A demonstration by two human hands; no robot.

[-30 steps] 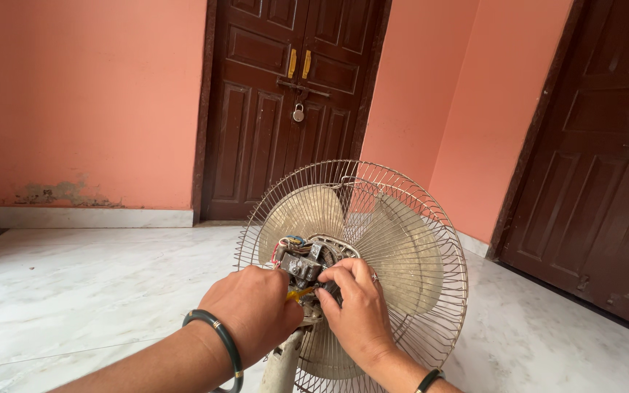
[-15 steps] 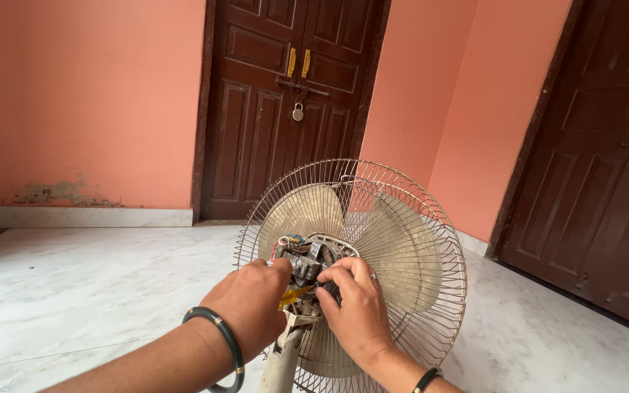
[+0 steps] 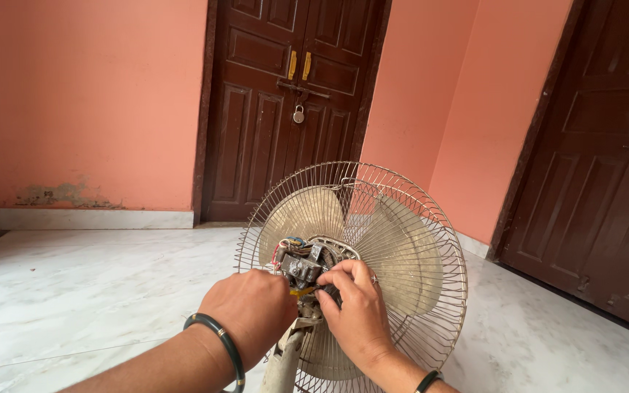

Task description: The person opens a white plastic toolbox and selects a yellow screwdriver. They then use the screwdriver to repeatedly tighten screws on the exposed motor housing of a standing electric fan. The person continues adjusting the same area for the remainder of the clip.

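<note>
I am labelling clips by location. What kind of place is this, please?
Probably a room or hallway in a home: salmon-pink walls, a padlocked dark wooden door and a white marble floor. Both hands work on a pedestal fan.

Salmon walls (image 3: 96,94), white marble floor (image 3: 74,291); padlocked dark wooden door (image 3: 293,102) at twelve o'clock, another door (image 3: 606,182) at three

Left hand (image 3: 252,309), right hand (image 3: 358,309) at fan motor (image 3: 303,263), wire cage (image 3: 416,218), padlocked door (image 3: 293,102)
</note>
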